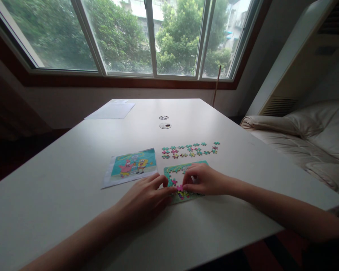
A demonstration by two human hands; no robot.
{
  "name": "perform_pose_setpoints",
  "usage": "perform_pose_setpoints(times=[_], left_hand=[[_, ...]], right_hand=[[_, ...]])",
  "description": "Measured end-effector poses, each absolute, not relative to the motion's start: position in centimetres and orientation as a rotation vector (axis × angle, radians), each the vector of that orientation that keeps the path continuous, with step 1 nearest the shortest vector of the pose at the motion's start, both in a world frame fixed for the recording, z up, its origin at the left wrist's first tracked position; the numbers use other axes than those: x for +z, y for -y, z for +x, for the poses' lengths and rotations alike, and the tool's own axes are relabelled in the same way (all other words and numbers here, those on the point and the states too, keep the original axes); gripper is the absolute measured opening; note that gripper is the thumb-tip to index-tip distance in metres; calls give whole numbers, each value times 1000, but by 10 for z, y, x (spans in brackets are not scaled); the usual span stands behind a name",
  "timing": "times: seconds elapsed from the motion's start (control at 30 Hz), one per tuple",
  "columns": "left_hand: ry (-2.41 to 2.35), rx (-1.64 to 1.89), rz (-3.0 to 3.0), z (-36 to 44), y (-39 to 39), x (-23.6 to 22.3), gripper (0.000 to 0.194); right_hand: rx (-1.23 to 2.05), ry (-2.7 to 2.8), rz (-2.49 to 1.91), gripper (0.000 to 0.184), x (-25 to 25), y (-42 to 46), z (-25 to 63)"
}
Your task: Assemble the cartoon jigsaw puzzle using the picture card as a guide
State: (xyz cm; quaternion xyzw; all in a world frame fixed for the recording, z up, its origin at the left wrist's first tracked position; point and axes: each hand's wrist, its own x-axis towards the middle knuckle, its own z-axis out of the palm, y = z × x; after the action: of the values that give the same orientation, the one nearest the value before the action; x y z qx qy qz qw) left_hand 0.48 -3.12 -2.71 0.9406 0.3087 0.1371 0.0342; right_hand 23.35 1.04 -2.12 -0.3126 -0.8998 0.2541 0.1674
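A partly filled jigsaw puzzle (172,200) in a green border lies flat on the table, its bare middle showing. My right hand (205,178) reaches over it from the right, thumb and forefinger pinched at the edge of a pink puzzle piece (180,188). From the left, my left hand (152,191) rests at the puzzle's edge. Its thumb stretches to the same piece, while the forefinger is bent and apart from the thumb. Behind the puzzle, loose puzzle pieces (192,154) lie in rows. To the left is a printed cartoon picture (134,164). My right hand hides part of the puzzle.
The white table (73,195) extends toward the window (121,37). Sheets of paper (113,110) lie at its far left corner. Two round fittings (165,126) sit in the tabletop. A pale sofa (307,131) stands to the right.
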Motion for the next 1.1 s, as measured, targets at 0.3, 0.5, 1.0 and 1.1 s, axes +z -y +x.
perform_pose_setpoints(times=[0.3,0.5,1.0,1.1], left_hand=[[-967,408,2940,4,31,-31,28],[-966,405,2966,4,32,-30,28],[-1002,303,3071,7,36,-25,23],[-1007,274,3113,8,39,-24,23]], right_hand=[[663,2553,-912,5,-21,-9,231],[654,2540,-887,3,-21,-8,230],[642,2507,-885,6,-30,-10,229],[636,2501,-861,5,-29,-10,228]])
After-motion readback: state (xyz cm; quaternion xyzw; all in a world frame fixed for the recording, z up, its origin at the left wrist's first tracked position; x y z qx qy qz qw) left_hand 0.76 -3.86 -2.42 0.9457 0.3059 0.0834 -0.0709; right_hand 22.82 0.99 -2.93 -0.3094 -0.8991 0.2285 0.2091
